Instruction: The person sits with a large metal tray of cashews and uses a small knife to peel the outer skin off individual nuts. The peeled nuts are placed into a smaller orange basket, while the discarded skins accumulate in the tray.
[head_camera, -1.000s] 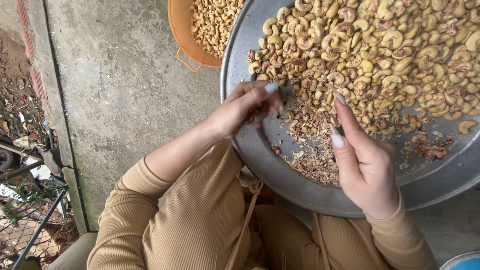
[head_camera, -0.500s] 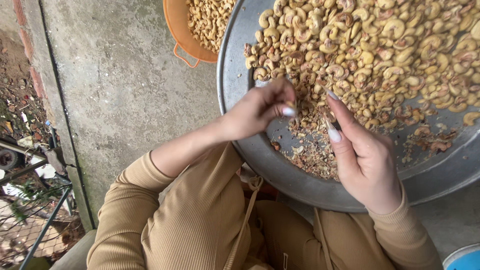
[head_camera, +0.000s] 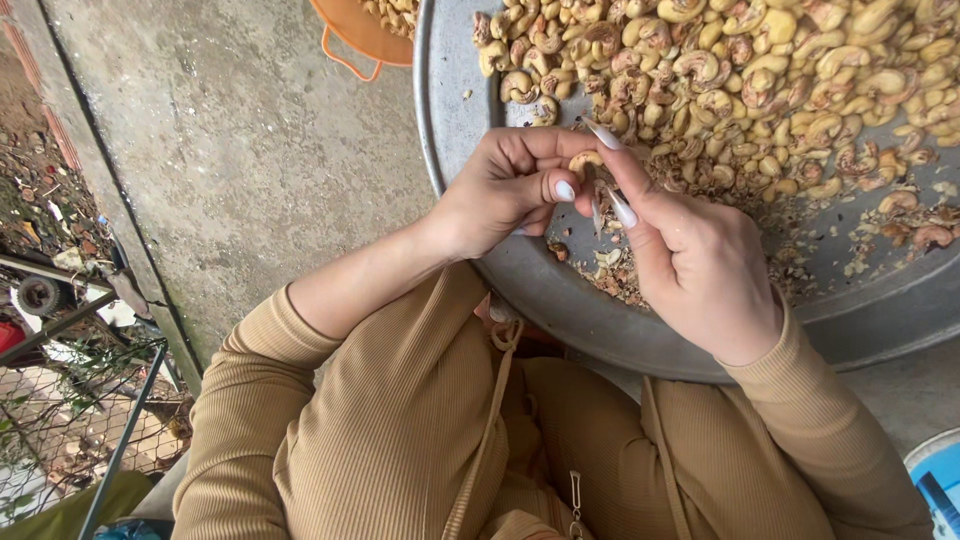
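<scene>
My left hand (head_camera: 500, 195) and my right hand (head_camera: 700, 265) meet over the near side of a big round metal tray (head_camera: 448, 100). Between their fingertips they pinch one pale cashew nut (head_camera: 583, 160). A thin pale sliver (head_camera: 597, 215) hangs just below my right thumb; I cannot tell whether it is a blade or a strip of skin. The tray holds a heap of cashew nuts (head_camera: 780, 70), some pale and some with brown skin. Brown skin scraps (head_camera: 620, 275) lie on the tray under my hands.
An orange basin (head_camera: 365, 40) with more nuts stands beyond the tray's left rim on a concrete floor (head_camera: 230, 150). A wire fence and clutter (head_camera: 60, 420) sit at the far left. A blue and white container (head_camera: 940, 480) shows at the bottom right. My lap is under the tray's near edge.
My left hand picked a nut from the heap and drew back to the tray's near side. My right hand rose off the nuts and closed onto the same nut.
</scene>
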